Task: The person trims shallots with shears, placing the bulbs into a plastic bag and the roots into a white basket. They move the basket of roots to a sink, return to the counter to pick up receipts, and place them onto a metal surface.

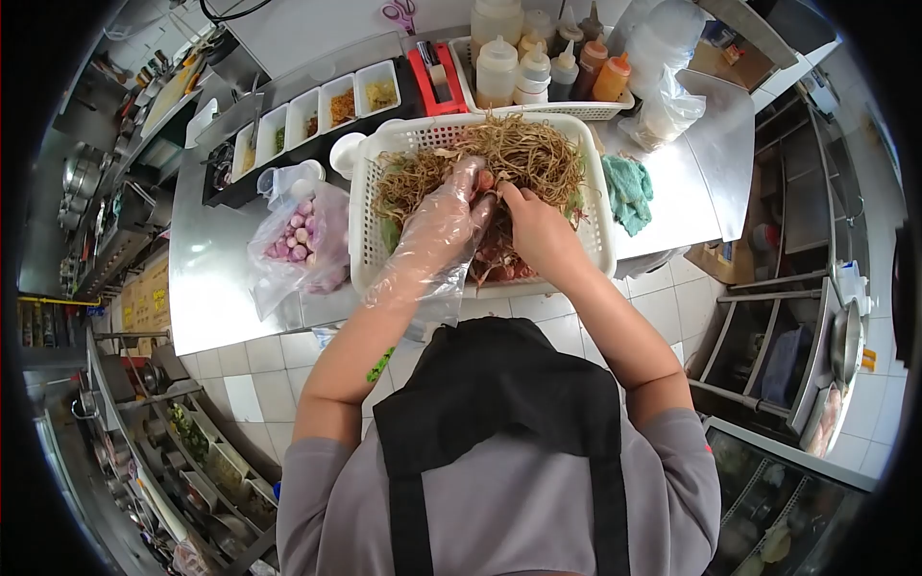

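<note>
A white perforated basket (361, 230) on the steel table holds a heap of dry brown roots or stalks (528, 154), with reddish bulbs (499, 257) near its front edge. Over the basket, my left hand (459, 197), in a clear plastic glove, has its fingers closed round a small reddish bulb. My right hand (538, 221) is bare and touches the same spot from the right, its fingertips pinched together; what they hold is too small to make out. To the left lies a plastic bag (331, 226) with peeled purple-white shallots (296, 235).
Behind the basket stand squeeze bottles (497, 72) in a white tray (576, 112), a red holder (437, 79) and a row of condiment containers (341, 104). A green cloth (627, 192) and a tied plastic bag (665, 113) are on the right. Shelves flank both sides.
</note>
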### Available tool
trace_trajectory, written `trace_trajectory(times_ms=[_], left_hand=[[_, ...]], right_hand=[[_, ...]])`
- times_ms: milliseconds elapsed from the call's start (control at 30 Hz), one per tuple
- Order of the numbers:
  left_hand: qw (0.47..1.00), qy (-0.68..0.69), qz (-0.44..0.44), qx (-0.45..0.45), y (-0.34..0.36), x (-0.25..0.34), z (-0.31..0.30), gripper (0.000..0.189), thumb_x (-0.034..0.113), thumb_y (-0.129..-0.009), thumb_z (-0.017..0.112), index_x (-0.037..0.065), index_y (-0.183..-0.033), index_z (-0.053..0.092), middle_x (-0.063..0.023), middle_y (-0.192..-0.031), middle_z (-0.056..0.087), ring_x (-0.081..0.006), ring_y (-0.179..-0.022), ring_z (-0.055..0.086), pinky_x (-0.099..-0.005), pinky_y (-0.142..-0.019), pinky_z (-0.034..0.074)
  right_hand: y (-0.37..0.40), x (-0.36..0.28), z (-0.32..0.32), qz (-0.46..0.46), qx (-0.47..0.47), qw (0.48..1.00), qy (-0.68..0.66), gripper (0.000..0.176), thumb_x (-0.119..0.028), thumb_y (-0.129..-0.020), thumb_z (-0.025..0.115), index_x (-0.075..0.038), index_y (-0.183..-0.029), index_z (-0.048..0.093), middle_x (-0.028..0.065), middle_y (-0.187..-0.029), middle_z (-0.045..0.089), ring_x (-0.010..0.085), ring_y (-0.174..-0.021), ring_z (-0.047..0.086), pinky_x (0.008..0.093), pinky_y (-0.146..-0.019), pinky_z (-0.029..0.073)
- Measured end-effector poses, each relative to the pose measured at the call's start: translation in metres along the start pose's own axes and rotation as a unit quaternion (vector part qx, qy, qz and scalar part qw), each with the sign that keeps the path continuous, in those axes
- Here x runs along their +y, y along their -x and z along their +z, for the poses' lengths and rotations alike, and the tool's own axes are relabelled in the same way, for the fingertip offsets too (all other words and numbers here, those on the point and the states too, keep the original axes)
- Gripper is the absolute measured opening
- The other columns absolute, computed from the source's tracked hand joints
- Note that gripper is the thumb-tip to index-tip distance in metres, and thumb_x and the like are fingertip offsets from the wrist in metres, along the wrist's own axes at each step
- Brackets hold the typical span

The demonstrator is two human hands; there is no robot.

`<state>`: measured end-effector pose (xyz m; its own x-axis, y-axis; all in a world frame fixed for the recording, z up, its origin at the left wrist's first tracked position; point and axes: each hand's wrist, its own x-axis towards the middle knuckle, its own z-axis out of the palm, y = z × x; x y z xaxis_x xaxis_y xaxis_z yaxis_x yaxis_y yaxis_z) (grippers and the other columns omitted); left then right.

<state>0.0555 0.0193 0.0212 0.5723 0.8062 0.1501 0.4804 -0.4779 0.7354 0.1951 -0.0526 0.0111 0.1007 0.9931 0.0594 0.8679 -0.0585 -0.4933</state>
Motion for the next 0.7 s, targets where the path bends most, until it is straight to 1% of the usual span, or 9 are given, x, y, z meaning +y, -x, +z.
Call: trace_trajectory(times_ms=[67,100,200,300,367,433,467,533,700], left_hand=[[0.998,0.021,0.057,-0.029,-0.006,-0.01,0.001,0.031,0.017,-0.084,0.057,0.01,-0.112,0.045,-0.0156,-0.093,0.06,-0.0357,-0.088,0.058,-0.0398,-0.077,0.046],[0.998,0.021,0.056,-0.028,-0.007,-0.011,0.0,0.031,0.017,-0.084,0.057,0.01,-0.112,0.045,-0.0156,-0.093,0.06,-0.0357,-0.088,0.058,-0.0398,-0.077,0.046],[0.998,0.055,0.019,-0.028,-0.011,-0.014,0.001,0.031,0.015,-0.084,0.057,0.01,-0.112,0.045,-0.0138,-0.089,0.061,-0.0324,-0.082,0.059,-0.0375,-0.075,0.047],[0.985,0.145,-0.086,0.028,-0.021,-0.024,0.001,0.024,0.018,-0.086,0.053,0.008,-0.108,0.051,-0.0141,-0.085,0.06,-0.0293,-0.077,0.059,-0.0359,-0.073,0.045],[0.991,0.103,-0.06,0.061,-0.019,-0.02,0.0,0.023,0.019,-0.087,0.052,0.007,-0.107,0.053,-0.0135,-0.085,0.061,-0.0274,-0.075,0.059,-0.0348,-0.072,0.045],[0.991,0.11,-0.02,0.074,-0.02,-0.023,0.004,0.025,0.02,-0.087,0.053,0.006,-0.107,0.053,-0.0108,-0.082,0.06,-0.024,-0.073,0.059,-0.0334,-0.071,0.045],[0.991,0.109,-0.019,0.075,-0.018,-0.022,0.005,0.025,0.02,-0.087,0.053,0.006,-0.107,0.053,-0.0108,-0.082,0.06,-0.024,-0.073,0.059,-0.0334,-0.071,0.045],[0.994,0.089,-0.058,0.015,-0.011,-0.006,-0.001,0.026,0.02,-0.086,0.056,0.005,-0.106,0.052,-0.0075,-0.079,0.059,-0.0183,-0.069,0.057,-0.0307,-0.069,0.045],[0.989,0.136,-0.053,0.027,-0.013,-0.011,0.003,0.026,0.017,-0.083,0.061,0.004,-0.104,0.054,-0.0034,-0.075,0.057,-0.012,-0.065,0.052,-0.0266,-0.065,0.044]], right_hand=[[-0.002,0.002,0.002,-0.02,0.009,1.0,0.002,0.04,0.003,-0.073,0.046,0.001,-0.112,0.042,0.0263,-0.092,0.056,0.0414,-0.08,0.059,0.0472,-0.07,0.048],[-0.003,0.003,0.003,-0.022,0.016,1.0,-0.014,0.04,0.003,-0.073,0.046,0.001,-0.112,0.042,0.0267,-0.093,0.056,0.0415,-0.081,0.059,0.0471,-0.071,0.048],[-0.001,0.003,0.003,-0.022,0.023,0.999,-0.038,0.041,0.004,-0.073,0.045,0.002,-0.113,0.042,0.0271,-0.094,0.056,0.042,-0.082,0.059,0.0471,-0.071,0.048],[0.009,-0.005,0.001,-0.015,0.023,0.998,-0.054,0.042,0.004,-0.073,0.045,0.003,-0.115,0.041,0.0278,-0.094,0.056,0.0429,-0.082,0.058,0.0473,-0.071,0.048],[0.012,-0.008,0.005,-0.008,0.019,0.998,-0.064,0.043,0.004,-0.073,0.045,0.003,-0.116,0.041,0.0284,-0.093,0.056,0.0433,-0.082,0.058,0.0474,-0.071,0.048],[0.008,-0.009,0.01,0.03,0.001,0.997,-0.075,0.027,-0.004,-0.087,0.043,0.001,-0.113,0.041,0.0285,-0.09,0.057,0.0445,-0.081,0.055,0.0513,-0.069,0.042],[0.005,-0.009,0.01,0.029,0.002,0.997,-0.075,0.027,-0.004,-0.087,0.043,0.001,-0.113,0.041,0.0285,-0.09,0.057,0.0445,-0.081,0.055,0.0513,-0.069,0.042],[0.001,-0.008,0.011,0.035,0.021,0.997,-0.071,0.025,-0.004,-0.087,0.042,0.002,-0.111,0.039,0.0291,-0.083,0.057,0.0452,-0.078,0.056,0.0522,-0.068,0.041],[0.004,-0.007,0.014,0.012,0.029,0.994,-0.102,0.023,-0.004,-0.086,0.042,0.003,-0.108,0.038,0.0291,-0.077,0.057,0.0459,-0.075,0.055,0.0524,-0.066,0.041]])
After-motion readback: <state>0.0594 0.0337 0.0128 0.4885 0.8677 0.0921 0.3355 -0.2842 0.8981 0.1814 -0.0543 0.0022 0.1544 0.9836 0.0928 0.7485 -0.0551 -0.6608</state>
